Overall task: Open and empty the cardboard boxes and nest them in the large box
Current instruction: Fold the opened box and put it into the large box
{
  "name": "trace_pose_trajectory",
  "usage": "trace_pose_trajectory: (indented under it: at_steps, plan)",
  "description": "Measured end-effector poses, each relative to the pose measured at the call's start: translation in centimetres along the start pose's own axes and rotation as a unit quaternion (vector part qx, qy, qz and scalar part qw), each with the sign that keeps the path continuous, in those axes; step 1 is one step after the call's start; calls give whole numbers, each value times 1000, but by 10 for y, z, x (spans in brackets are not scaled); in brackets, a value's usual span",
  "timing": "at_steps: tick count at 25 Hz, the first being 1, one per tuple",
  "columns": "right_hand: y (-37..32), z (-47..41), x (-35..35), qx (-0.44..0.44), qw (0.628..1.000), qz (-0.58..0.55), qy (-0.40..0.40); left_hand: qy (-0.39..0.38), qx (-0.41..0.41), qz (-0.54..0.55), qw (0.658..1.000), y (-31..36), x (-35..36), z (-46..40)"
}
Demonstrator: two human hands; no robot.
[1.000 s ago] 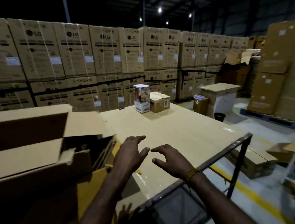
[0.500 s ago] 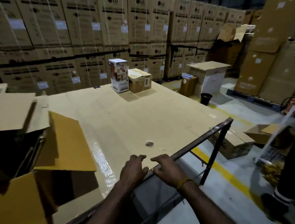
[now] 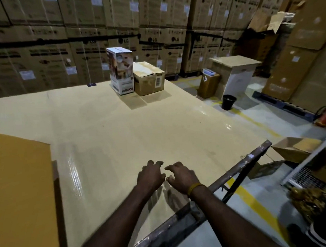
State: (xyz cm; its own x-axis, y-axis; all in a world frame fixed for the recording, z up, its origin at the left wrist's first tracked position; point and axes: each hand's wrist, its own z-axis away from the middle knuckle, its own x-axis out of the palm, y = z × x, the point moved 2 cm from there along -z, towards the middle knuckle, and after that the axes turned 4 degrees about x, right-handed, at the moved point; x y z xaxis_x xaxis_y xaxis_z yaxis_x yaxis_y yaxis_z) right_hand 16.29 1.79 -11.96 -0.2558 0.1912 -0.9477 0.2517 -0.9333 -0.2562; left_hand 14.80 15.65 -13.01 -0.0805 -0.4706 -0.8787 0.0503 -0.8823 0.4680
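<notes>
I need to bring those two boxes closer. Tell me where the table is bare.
The table is bare across its broad middle, between the large box flap on the left, both hands at the near edge, and the white printed box beside the brown box at the far edge. Only that far corner is occupied.

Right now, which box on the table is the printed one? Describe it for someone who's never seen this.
On the big tan table, look to the far edge, in front of the wall of stacked cartons. Two boxes stand side by side there. The white printed box is the taller, left one; its neighbour is a squat plain brown box.
</notes>
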Motion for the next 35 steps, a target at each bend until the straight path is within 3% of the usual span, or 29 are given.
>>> trace_pose_trajectory:
  at_steps: [9,13,20,27,35]
  plan:
    - [38,-120,-26,21,999,48,-8,-8,-27,-28,999,-13,-2,-111]
    - [68,-184,-37,21,998,48,36,0,-41,-26,999,-22,3,-161]
    - [122,-331,-51,-47,990,26,132,76,-99,-7,992,-2,15,-292]
    - [158,-486,-79,-114,985,-30,127,112,-132,-36,984,17,4,-443]
    - [136,-649,-152,-129,980,-57,143,207,-128,-116,963,-7,-76,-598]
